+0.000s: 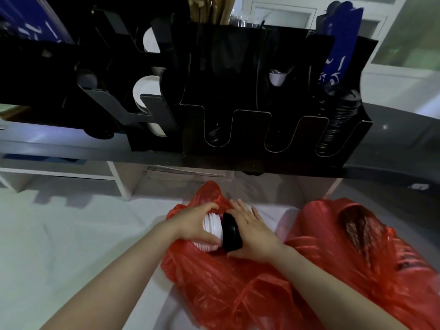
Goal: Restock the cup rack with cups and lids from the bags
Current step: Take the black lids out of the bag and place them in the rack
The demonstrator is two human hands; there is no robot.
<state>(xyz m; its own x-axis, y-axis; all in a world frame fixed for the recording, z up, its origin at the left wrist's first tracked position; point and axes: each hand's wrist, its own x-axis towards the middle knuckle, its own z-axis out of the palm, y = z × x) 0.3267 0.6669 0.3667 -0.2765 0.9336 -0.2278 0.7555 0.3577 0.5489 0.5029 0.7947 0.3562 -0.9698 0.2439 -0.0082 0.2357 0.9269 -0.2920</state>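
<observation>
Two bare forearms reached in from the bottom edge, over a crumpled red plastic bag (226,294) lying on a pale surface (71,234). A second red bag (333,234) lay just beside it on the right, with something brown showing through the film; could not tell what.

At the mouth of the nearer bag, the left hand (195,222) gripped a white lid stack (210,226) lying on its side, thumb below and fingers curled over the top. The right hand (252,232) held a black lid stack (232,234) butted against the white one. Its thumb was hooked underneath, and its fingers lay spread and fairly straight over the top, their tips on the red film beyond. Both stacks sat at the bag's opening, partly clear of the plastic.

Beyond and above, a black cup rack (238,79) stood on a dark counter (392,151).
- Front right slot: tall column of dark lids (338,120), leaning.
- Front left slot: a few dark lids low in the bottom (214,136).
- Left side holders: white cups (145,91) lying sideways.
- Upper right opening: one small white cup (276,77).
- Top of rack: brown sticks or paper (209,8), too dim to tell which, and blue packets with white lettering (340,44).
</observation>
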